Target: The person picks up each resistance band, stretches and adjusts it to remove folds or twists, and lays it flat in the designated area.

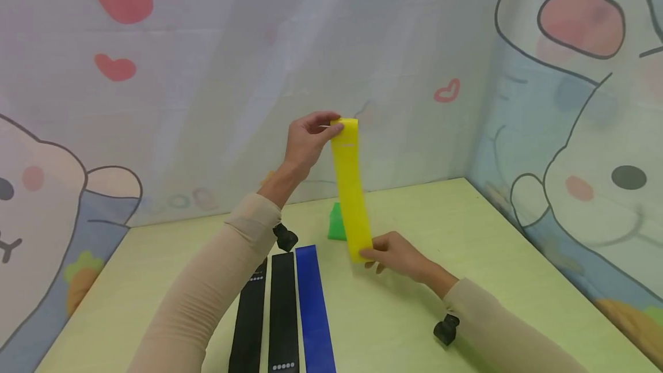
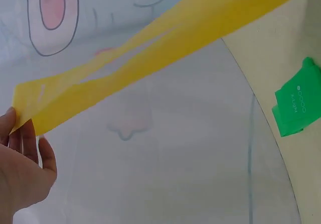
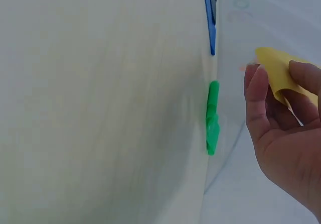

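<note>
A yellow resistance band [image 1: 350, 189], a flat loop, hangs stretched out lengthwise above the table. My left hand [image 1: 309, 138] pinches its upper end between thumb and fingers. At the lower end, my right hand [image 1: 396, 253] holds the band between thumb and fingers. The left wrist view shows the two layers of the yellow band [image 2: 150, 58] slightly apart, with the left hand [image 2: 27, 171] at one end. In the right wrist view the right hand [image 3: 283, 128] grips the folded end of the yellow band [image 3: 276, 71].
Behind the yellow band a folded green band [image 1: 336, 223] lies on the table [image 1: 414, 212]; white print shows on the green band [image 2: 298, 101] in the left wrist view. A blue band [image 1: 316, 309] and two black bands [image 1: 284, 309] lie side by side at the front.
</note>
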### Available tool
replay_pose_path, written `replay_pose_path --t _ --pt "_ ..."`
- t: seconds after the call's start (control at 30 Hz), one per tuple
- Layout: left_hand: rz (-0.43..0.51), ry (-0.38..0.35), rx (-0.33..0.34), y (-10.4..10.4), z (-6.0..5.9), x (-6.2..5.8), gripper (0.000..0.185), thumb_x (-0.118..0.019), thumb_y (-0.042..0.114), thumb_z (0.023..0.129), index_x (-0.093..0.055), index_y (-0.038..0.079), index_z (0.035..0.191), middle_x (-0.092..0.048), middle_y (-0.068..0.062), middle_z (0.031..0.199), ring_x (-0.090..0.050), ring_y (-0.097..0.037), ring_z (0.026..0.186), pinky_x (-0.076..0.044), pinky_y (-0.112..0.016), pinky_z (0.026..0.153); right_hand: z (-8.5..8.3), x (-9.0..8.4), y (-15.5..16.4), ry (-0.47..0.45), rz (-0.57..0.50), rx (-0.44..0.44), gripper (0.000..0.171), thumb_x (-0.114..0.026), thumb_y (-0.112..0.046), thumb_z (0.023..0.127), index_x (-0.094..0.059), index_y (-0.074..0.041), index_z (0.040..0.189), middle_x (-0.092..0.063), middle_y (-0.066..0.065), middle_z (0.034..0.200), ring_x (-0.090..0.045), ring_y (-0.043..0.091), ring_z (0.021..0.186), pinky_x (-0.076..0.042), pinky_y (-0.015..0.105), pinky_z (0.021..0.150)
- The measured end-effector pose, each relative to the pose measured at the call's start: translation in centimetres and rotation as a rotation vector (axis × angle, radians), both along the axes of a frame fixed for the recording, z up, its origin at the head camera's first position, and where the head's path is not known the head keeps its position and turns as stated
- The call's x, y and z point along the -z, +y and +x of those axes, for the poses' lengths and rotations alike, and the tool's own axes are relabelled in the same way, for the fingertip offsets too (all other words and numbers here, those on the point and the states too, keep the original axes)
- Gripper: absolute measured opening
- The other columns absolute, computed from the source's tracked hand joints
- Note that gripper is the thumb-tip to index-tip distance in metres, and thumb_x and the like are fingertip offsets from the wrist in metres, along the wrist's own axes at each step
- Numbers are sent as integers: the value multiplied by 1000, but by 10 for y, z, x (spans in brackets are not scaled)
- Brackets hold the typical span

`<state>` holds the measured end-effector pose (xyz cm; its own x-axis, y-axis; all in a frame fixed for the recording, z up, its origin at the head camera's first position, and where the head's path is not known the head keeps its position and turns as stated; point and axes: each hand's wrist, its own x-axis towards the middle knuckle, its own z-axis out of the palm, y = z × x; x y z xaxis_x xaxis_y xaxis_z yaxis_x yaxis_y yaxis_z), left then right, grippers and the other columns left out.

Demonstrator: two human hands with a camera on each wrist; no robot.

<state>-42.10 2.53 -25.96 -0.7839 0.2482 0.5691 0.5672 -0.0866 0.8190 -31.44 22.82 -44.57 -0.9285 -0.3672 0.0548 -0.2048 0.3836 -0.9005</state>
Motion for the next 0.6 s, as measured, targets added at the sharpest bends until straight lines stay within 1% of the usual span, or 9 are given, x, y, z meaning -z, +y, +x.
replay_pose_path --t 0.1,0.23,0.27,0.33,0.47,0.53,0.6 --pt "21 -14 -29 -5 -2 3 30 -77 11 90 -71 -1 116 -71 -10 104 -65 -21 90 -53 -30 90 14 -4 -1 -37 -54 -19 30 -66 -26 98 -73 1 109 -73 18 97 -68 35 92 -59 37 74" --pt "54 -44 -62 -12 -4 8 32 -78 11 88 -71 -2 116 -71 -7 102 -62 -18 92 -52 -29 89 30 -10 -6 -84 -107 -44 30 -64 -23 99 -71 4 111 -73 14 93 -67 40 93 -58 38 75" --pt "59 -55 -67 -14 -4 9 32 -78 11 88 -71 -2 117 -71 -6 102 -61 -18 92 -52 -29 89 34 -11 -7 -101 -121 -44 30 -64 -22 99 -71 5 112 -73 13 92 -67 40 93 -58 38 76" --pt "61 -82 -79 -17 -4 13 34 -79 13 88 -70 -3 117 -71 -4 101 -61 -18 93 -51 -29 88 41 -13 -8 -134 -138 -44 29 -63 -20 100 -70 6 112 -72 16 94 -67 39 92 -58 38 75" --pt "63 -152 -89 -23 -6 24 30 -78 21 89 -74 4 113 -72 -2 102 -62 -18 95 -50 -31 84 55 -12 -8 -167 -152 -23 25 -62 -19 100 -67 5 94 -71 22 101 -69 32 88 -58 37 74" --pt "69 -193 -92 -26 -6 31 28 -78 23 89 -74 6 111 -71 0 101 -62 -18 96 -50 -31 82 62 -10 -7 -162 -153 -20 30 -63 -20 100 -59 1 79 -71 23 105 -69 31 88 -57 37 73" --pt "83 -232 -96 -28 -5 37 27 -79 24 89 -75 8 110 -71 2 100 -61 -17 96 -49 -32 83 70 -9 -5 -163 -159 -12 34 -64 -21 99 -54 -1 73 -71 21 105 -69 30 87 -57 37 72"
